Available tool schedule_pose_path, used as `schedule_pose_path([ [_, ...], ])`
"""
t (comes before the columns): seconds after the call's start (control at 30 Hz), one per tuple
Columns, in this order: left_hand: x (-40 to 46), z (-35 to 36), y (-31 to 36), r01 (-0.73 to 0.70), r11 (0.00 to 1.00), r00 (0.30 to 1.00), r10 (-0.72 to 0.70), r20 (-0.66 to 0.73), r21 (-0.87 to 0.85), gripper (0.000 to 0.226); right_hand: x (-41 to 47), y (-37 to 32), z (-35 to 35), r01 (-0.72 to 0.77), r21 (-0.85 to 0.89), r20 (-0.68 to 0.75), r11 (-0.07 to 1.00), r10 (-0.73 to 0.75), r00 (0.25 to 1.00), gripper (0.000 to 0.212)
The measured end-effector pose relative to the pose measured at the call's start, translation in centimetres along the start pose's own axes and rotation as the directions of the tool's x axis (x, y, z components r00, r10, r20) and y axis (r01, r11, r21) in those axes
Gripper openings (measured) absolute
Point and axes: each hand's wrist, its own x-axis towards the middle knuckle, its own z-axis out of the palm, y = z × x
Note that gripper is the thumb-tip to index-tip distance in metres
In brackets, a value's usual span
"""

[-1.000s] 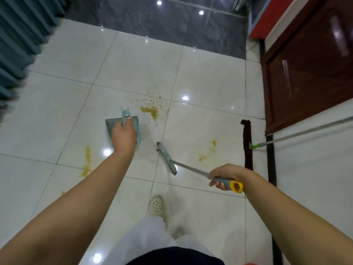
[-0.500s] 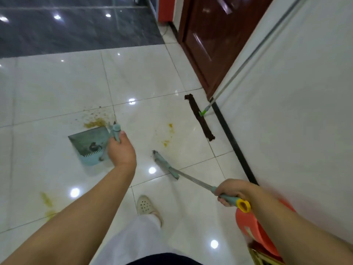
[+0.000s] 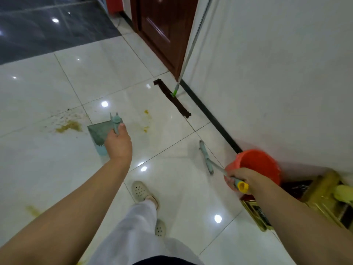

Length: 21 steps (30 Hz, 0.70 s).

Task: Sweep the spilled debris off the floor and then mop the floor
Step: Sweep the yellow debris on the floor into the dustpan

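Debris [image 3: 68, 127] lies yellow on the floor [image 3: 57, 88] left of the dustpan [image 3: 100, 133], which my left hand [image 3: 118, 143] grips by its handle. My right hand [image 3: 242, 178] clasps the broom [image 3: 206, 157], now swung beside the orange bucket [image 3: 256, 165], newly fully in view. Farther off, the mop [image 3: 172, 97] leans against the wall [image 3: 277, 73].

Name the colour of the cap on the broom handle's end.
Yellow cap, seen in the head view.

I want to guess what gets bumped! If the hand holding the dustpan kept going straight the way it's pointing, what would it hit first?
Probably nothing soon. The left hand grips the dustpan and points across bare tile; the brown mop head lies off to the right of that line, though depth is hard to judge.
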Motion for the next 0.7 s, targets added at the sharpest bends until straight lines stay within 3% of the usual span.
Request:
schedule_pose_path([
  [0.17,-2.1,-0.9,-1.1,0.035,0.999,0.997,-0.035,0.065,0.002,0.030,1.6,2.8,-1.1,0.022,0.219,-0.030,0.976,-0.016,0.999,0.017],
  [0.23,-2.4,-1.0,-1.6,0.034,0.999,0.995,-0.033,0.091,-0.008,0.031,2.3,3.4,-0.7,0.013,0.274,-0.012,0.961,-0.011,1.000,0.006],
  [0.37,-2.1,-1.5,-2.1,0.050,0.999,0.990,-0.047,0.131,-0.021,0.031,4.1,4.0,2.0,-0.035,0.279,0.026,0.960,0.028,0.999,0.019],
  [0.7,2.1,-4.4,-0.1,0.072,0.997,0.990,-0.067,0.122,-0.038,0.034,1.2,6.8,17.2,-0.181,0.188,0.168,0.965,0.150,0.974,0.017],
])
